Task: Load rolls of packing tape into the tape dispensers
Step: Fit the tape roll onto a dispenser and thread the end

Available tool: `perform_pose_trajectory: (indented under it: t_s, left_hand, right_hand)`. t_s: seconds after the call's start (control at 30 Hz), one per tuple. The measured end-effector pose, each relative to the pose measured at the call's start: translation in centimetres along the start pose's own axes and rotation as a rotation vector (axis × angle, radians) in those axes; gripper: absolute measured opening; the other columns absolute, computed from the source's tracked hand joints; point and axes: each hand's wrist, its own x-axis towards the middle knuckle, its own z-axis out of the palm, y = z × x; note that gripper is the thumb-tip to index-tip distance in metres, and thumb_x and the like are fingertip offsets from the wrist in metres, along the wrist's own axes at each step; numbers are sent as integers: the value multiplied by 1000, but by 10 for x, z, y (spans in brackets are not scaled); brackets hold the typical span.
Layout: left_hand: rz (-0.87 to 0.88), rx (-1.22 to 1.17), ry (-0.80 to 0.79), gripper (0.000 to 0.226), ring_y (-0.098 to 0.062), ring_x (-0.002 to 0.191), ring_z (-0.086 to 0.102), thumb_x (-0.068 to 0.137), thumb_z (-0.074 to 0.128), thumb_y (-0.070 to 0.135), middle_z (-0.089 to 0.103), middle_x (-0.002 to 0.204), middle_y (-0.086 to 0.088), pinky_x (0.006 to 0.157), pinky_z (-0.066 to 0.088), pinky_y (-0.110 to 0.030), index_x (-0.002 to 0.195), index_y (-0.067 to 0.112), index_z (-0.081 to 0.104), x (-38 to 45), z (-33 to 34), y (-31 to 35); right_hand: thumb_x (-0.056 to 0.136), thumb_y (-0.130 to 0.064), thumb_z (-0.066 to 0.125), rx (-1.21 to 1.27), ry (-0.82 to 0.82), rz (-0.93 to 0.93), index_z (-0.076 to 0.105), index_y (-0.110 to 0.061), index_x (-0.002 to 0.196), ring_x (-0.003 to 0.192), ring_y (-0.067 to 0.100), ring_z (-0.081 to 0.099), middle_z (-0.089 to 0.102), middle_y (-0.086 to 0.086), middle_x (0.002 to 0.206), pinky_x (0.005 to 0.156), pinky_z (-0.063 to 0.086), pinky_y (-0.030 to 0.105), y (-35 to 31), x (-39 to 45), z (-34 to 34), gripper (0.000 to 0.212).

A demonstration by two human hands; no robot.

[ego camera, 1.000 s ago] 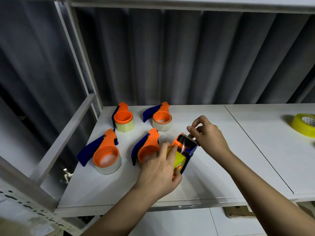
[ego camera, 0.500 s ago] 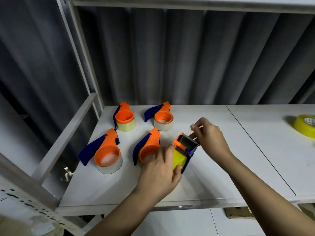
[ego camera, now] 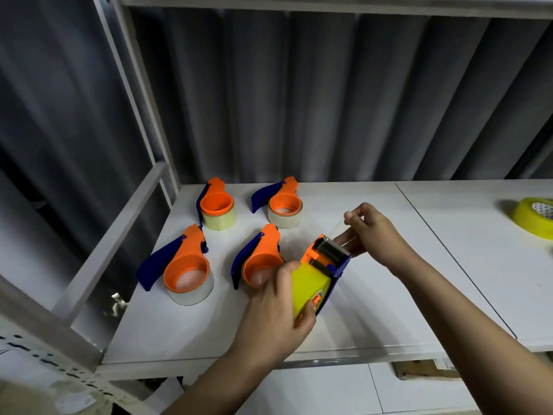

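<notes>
Dim overhead light, soft shadows, wide-angle bending at edges

A white shelf board [ego camera: 374, 310] with a thin seam down its right part carries the lot. Left of the left hand's fingers [ego camera: 284, 280] lie four orange-and-blue plastic tape dispensers, loaded and flat: near-left [ego camera: 182, 271], one touching those fingers [ego camera: 260, 262], far-left [ego camera: 216, 205], far-right [ego camera: 282, 203]. Well right of the right hand's fingers [ego camera: 356, 217] lies a yellow tape roll [ego camera: 531, 218].
</notes>
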Motion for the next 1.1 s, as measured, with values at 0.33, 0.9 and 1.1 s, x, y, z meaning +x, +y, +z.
perform_pose_trajectory:
  t_s: [0.33, 0.9, 1.1]
  left_hand:
    - [-71, -380, 7, 75, 7, 104, 41, 77, 75, 27, 40, 121, 12, 77, 41, -3, 134, 26, 27, 5, 6, 2]
    - [-371, -568, -222, 20, -20, 89, 63, 85, 67, 34, 67, 92, -4, 79, 53, -35, 95, 17, 64, 129, -32, 22]
    - [-360, -554, -247, 12, -12, 62, 55, 85, 70, 24, 64, 76, -4, 49, 43, -22, 88, 14, 64, 134, -36, 20]
  right_hand:
    - [102, -25, 41, -50, -57, -31, 45, -14, 89, 55, 15, 65, 70, 4, 67, 53, 52, 24, -16, 9, -1, 17]
    - [100, -21, 46, -100, -383, 4, 46, -11, 85, 66, 24, 72, 74, 11, 77, 60, 60, 30, -48, 21, -8, 18]
    - [101, -20, 44, -101, -383, 4, 44, -11, 85, 64, 23, 71, 74, 10, 75, 57, 59, 29, -49, 21, -8, 18]
